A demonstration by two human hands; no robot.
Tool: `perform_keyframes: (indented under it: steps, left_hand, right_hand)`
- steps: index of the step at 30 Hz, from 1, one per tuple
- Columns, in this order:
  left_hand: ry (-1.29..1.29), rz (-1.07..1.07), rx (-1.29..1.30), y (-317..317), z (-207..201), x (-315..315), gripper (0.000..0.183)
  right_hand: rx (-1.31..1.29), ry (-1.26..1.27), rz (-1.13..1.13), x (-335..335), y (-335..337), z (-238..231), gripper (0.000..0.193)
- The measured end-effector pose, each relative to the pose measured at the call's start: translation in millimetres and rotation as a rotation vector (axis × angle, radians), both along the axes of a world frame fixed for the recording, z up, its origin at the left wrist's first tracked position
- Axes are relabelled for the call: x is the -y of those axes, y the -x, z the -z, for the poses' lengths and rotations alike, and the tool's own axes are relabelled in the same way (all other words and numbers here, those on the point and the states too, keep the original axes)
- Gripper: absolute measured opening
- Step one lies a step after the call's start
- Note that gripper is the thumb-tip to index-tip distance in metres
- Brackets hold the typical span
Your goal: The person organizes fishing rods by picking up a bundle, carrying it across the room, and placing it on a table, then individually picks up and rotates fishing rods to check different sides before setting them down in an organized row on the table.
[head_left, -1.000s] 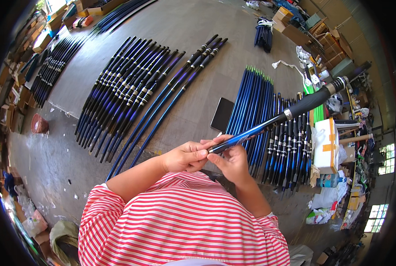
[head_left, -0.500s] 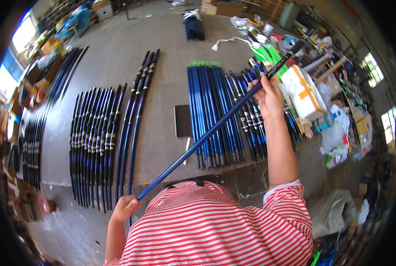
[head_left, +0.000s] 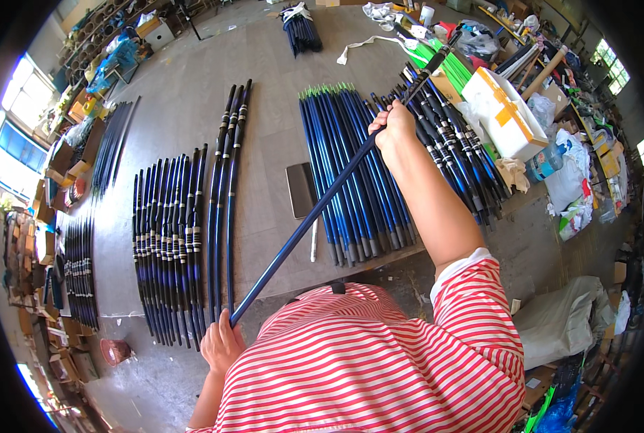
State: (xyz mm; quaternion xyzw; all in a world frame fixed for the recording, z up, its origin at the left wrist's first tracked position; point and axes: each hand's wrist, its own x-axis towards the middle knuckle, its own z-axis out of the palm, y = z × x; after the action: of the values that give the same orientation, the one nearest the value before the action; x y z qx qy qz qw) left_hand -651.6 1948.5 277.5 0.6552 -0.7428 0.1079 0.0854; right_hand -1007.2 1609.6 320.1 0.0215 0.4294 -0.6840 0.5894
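Observation:
A long dark blue fishing rod (head_left: 307, 221) slants across in front of me, from low left to upper right. My right hand (head_left: 395, 127) is closed round it near its black upper section, above the rods on the right. Down by my shirt, my left hand (head_left: 222, 342) grips the rod's lower end. Three blue and black rods (head_left: 230, 187) lie side by side on the table just beyond that hand. Beneath the held rod is a row of blue rods (head_left: 336, 173) with green tips, and banded black rods (head_left: 444, 137) lie right of it.
On the grey table (head_left: 271, 108) lie a dark phone-like slab (head_left: 301, 190) and a white pen-like stick (head_left: 314, 242). More banded rods (head_left: 169, 245) line the left side. A white foam box (head_left: 506, 114) with orange tape and plastic bags crowd the right. A tied bundle (head_left: 302, 30) lies far back.
My right hand has shifted left along with the rod, and its loosely spread fingers have closed round it. My left hand still holds the lower end. The whole view has turned slightly.

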Motion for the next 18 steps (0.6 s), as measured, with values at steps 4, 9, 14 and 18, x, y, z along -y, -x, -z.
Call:
perform_keyframes:
  steps: [4, 9, 14, 18]
  left_hand:
    - [-0.225, -0.116, -0.147, 7, -5, -13, 0.035]
    - [-0.508, -0.284, -0.262, 10, -15, -31, 0.034]
    - [-0.94, -0.547, -1.388, -7, 5, -84, 0.031]
    - [-0.975, -0.555, -1.928, 3, 4, -103, 0.031]
  right_hand:
    - [0.023, 0.041, -0.027, 17, 2, -5, 0.03]
    - [0.09, -0.017, -0.194, 33, -7, -13, 0.037]
    - [0.28, 0.211, -0.556, 41, -24, -9, 0.041]
    - [0.591, 0.377, -0.768, 43, -64, 19, 0.042]
